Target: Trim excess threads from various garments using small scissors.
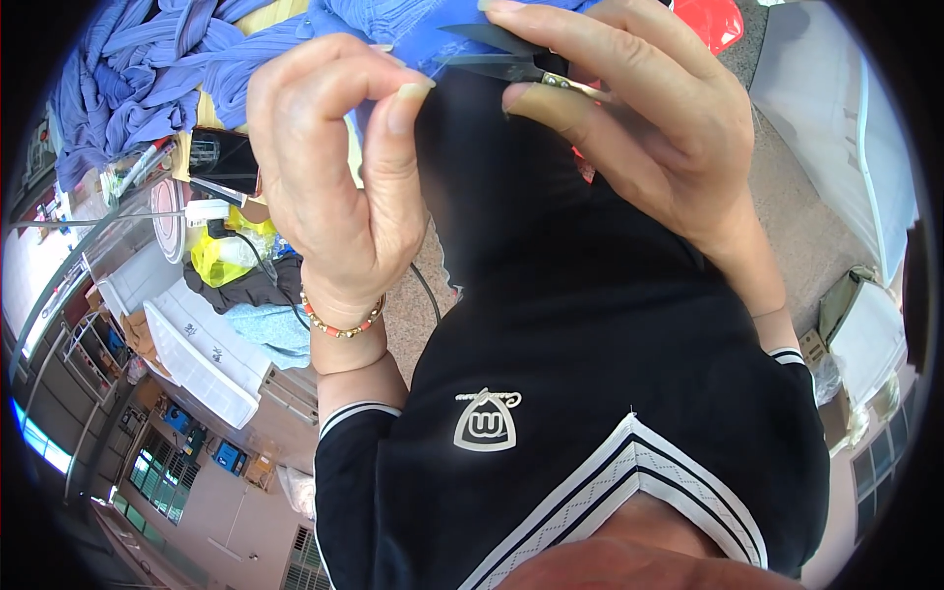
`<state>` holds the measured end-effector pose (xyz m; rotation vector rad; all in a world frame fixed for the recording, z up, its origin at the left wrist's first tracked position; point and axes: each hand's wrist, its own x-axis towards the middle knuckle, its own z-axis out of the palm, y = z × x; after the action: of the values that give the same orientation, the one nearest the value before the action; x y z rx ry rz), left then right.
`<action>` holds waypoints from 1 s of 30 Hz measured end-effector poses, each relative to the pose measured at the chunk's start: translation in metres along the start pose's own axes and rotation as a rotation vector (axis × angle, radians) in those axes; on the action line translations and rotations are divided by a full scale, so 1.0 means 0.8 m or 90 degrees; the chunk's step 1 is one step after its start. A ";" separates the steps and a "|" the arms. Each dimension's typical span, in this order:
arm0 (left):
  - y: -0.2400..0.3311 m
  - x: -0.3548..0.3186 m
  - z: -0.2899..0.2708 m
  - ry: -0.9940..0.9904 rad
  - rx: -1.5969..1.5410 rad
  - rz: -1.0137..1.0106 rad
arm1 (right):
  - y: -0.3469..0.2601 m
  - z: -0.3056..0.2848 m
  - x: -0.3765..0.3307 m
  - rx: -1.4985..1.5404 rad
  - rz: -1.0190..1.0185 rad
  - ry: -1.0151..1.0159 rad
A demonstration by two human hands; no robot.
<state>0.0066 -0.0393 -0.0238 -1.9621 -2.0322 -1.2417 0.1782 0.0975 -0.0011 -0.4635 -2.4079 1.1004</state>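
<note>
Thread snips (497,67) with dark blades are in my right hand (649,118), thumb below and fingers above. Their blades stand apart, tips pointing left. Thumb and forefinger of my left hand (339,162) are pinched together just left of the blade tips. A fine thread seems to run from this pinch to the blue fabric (393,28), whose edge lies right behind the blades. My left hand hides part of that fabric.
More blue ribbed garments (147,74) are heaped at the upper left. Below them are a dark phone-like device (224,159), a white plug (206,211) with cables, and a yellow bag (221,258). A white crate (202,359) stands left, a translucent sheet (826,108) right.
</note>
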 end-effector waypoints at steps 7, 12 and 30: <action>0.003 -0.004 0.003 0.027 -0.004 -0.010 | 0.000 0.003 -0.001 -0.043 -0.041 0.024; 0.001 -0.008 0.001 0.018 0.007 -0.013 | -0.004 0.002 0.004 -0.007 0.018 -0.010; -0.010 -0.026 0.004 0.166 -0.598 -0.315 | -0.007 0.022 0.011 -0.109 -0.093 -0.010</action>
<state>0.0056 -0.0535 -0.0414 -1.3468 -2.0301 -2.7767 0.1609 0.0875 -0.0044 -0.3287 -2.5162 0.8438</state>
